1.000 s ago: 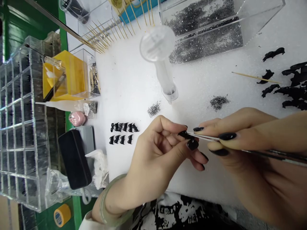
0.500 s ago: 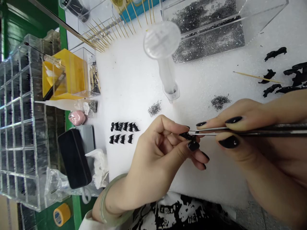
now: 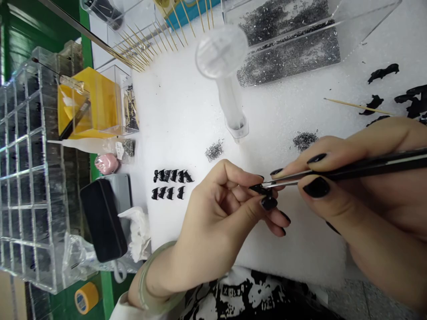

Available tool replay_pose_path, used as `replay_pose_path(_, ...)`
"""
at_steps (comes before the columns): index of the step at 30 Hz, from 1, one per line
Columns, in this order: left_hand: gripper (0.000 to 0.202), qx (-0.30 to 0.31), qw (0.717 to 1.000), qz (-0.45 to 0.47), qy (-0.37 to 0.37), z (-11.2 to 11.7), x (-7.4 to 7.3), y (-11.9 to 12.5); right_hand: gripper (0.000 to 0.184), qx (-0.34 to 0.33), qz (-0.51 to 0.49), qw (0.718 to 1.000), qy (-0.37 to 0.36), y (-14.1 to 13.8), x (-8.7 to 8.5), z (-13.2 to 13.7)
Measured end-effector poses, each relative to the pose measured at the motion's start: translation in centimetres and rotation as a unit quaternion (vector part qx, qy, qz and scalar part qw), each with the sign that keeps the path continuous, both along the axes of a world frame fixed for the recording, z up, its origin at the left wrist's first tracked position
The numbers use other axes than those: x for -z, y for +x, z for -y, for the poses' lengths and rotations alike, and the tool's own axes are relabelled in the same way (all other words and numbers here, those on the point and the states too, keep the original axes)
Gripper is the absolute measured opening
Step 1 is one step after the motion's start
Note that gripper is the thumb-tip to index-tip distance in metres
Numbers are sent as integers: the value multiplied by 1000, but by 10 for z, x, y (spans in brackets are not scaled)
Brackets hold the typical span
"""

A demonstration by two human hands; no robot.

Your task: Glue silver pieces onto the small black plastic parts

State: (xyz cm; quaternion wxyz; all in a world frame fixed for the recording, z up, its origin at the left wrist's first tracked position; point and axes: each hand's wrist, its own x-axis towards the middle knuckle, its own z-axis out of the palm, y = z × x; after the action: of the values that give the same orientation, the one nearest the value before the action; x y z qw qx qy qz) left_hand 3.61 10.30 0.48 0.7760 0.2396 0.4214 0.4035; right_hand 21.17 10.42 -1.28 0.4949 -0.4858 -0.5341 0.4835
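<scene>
Black piece (image 3: 261, 190), at frame centre above the white tabletop (image 3: 187, 120), is pinched in the left hand (image 3: 220, 213) fingers; right hand (image 3: 360, 195) fingers grip tweezers (image 3: 350, 169) touching it.

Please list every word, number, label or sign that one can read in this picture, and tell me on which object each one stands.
No text can be read with certainty.
Black-and-white printed cloth at the bottom edge: letter-like marks, too broken and blurred to read.
Yellow tape roll: blue mark on its face, too small to read.
Small tag beside the pink object: dark print, too small to read.
Blue and yellow pack at the top edge: no lettering legible.
</scene>
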Motion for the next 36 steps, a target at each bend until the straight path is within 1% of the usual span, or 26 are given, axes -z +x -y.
replay_pose_path(3,18,-1,1000,-1,-5,-1,0,1,11,4,23,1000,-4,0,0,1)
replay_pose_path(5,18,-3,1000,3,-8,0,0,1,7,15,44,999,-27,0,-1,3)
replay_pose_path(10,19,-1,1000,8,-6,0,-1,2,6,14,58,998,-22,1,-2,2)
replay_pose_path(14,22,-4,1000,6,-3,-1,-2,2,10,-13,36,999,-21,4,-3,-1)
replay_pose_path(18,21,-5,1000,-3,-8,-2,-3,3,9,0,28,999,-19,5,-3,-3)
replay_pose_path(22,18,-9,1000,-12,-4,-2,-3,3,10,-23,-29,998,-51,2,-3,-5)
replay_pose_path(24,18,-10,1000,-12,-5,-2,-3,3,10,-15,-27,998,-59,2,-3,-6)
replay_pose_path(27,19,-8,1000,-8,-4,-2,-3,3,7,9,6,999,-42,2,-2,-7)
replay_pose_path(29,20,-7,1000,-3,0,-3,-3,4,8,2,-6,999,-35,2,-2,-7)
replay_pose_path(32,20,-4,1000,1,6,-2,-2,3,10,-16,-34,998,-44,1,-2,-8)
replay_pose_path(36,19,0,1000,5,9,-2,-2,3,9,-7,-27,998,-47,2,-4,-7)
